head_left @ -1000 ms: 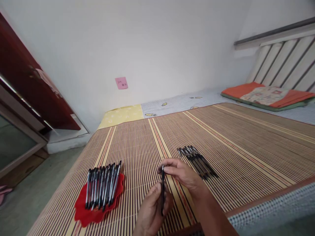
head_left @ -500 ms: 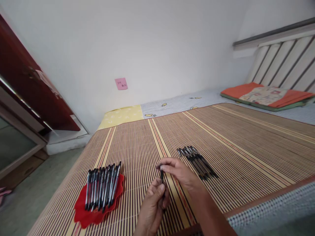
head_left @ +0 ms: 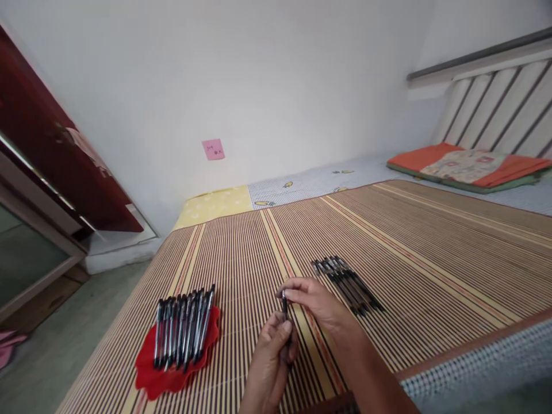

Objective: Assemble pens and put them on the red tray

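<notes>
Hands, left hand (head_left: 269,359) and right hand (head_left: 317,302), pinch 1 pen (head_left: 285,307); loose fingers could drop it onto the mat (head_left: 409,241).

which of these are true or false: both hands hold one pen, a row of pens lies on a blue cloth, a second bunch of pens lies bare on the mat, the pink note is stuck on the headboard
1. Both the left hand and the right hand hold one pen: true.
2. A row of pens lies on a blue cloth: false, the cloth is red.
3. A second bunch of pens lies bare on the mat: true.
4. The pink note is stuck on the headboard: false, it is on the white wall.
</notes>
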Demonstrator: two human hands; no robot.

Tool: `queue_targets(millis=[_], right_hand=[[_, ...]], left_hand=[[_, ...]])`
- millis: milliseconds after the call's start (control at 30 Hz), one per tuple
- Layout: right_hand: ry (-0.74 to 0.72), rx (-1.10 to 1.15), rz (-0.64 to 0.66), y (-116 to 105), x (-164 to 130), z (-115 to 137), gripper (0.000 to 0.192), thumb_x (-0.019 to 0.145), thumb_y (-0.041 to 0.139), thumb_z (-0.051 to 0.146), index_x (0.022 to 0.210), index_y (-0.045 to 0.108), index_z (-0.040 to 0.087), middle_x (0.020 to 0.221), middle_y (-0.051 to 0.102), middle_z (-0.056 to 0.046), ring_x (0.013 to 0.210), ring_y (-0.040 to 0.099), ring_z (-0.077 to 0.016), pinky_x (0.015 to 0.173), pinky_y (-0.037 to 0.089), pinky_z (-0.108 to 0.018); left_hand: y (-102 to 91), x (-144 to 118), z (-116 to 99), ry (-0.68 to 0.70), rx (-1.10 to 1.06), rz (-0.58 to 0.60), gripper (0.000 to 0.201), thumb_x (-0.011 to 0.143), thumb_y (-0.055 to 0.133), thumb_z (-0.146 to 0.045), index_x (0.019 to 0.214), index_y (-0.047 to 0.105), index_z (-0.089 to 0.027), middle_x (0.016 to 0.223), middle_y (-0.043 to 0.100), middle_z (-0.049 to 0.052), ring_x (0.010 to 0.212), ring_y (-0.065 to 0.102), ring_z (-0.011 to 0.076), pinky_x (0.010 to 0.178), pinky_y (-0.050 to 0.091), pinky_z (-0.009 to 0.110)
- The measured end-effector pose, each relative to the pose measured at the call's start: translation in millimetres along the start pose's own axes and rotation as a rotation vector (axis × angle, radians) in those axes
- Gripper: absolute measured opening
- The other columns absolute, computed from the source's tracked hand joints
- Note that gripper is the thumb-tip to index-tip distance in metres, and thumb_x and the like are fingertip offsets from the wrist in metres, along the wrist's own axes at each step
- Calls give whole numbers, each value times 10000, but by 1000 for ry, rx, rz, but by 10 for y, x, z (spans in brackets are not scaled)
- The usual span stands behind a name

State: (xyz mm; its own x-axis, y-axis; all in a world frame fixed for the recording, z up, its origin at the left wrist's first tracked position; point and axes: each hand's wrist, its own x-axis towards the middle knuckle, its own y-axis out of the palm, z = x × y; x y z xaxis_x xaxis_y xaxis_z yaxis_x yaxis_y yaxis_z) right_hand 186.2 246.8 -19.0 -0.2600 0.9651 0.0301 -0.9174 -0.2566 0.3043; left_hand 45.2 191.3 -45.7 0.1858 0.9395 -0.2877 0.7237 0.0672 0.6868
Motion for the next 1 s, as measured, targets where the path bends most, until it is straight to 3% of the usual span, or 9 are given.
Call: queue_targets(millis=[133, 400, 800, 1000], right_hand=[[34, 39, 30, 6, -2, 21, 225, 727, 810, 356, 850, 718, 191, 805, 650, 8, 764, 583, -141, 779, 449, -292], [20, -33, 21, -5, 55, -21, 279, 680, 837, 373, 805, 686, 175, 798, 651, 12, 764, 583, -137, 768, 446, -284], [6, -109, 97, -20, 44, -7, 254, 740, 769, 399, 845, 725, 173, 819, 691, -17, 786, 615, -159, 785, 465, -310], [-5, -141, 6, 50, 102, -117, 260, 720, 780, 416, 765, 672, 184, 704, 614, 27, 685, 552, -138, 697, 428, -284]], left_hand=[[16, 29, -9, 19, -40, -43, 508, 592, 947, -320, 988, 680, -147, 745, 634, -3, 587, 564, 89, 456, 387, 169], [-18, 39, 1, 47, -9, 6, 441, 584, 942, -239, 937, 695, -144, 755, 679, 5, 563, 560, 77, 523, 448, 187], [-32, 46, -33, 34, 12, 43, 415, 606, 923, -219, 908, 647, -152, 696, 609, -30, 552, 536, 74, 498, 397, 180], [-20, 41, -12, 127, 66, -72, 458, 549, 948, -245, 872, 637, -150, 728, 630, -28, 567, 554, 72, 539, 443, 186]])
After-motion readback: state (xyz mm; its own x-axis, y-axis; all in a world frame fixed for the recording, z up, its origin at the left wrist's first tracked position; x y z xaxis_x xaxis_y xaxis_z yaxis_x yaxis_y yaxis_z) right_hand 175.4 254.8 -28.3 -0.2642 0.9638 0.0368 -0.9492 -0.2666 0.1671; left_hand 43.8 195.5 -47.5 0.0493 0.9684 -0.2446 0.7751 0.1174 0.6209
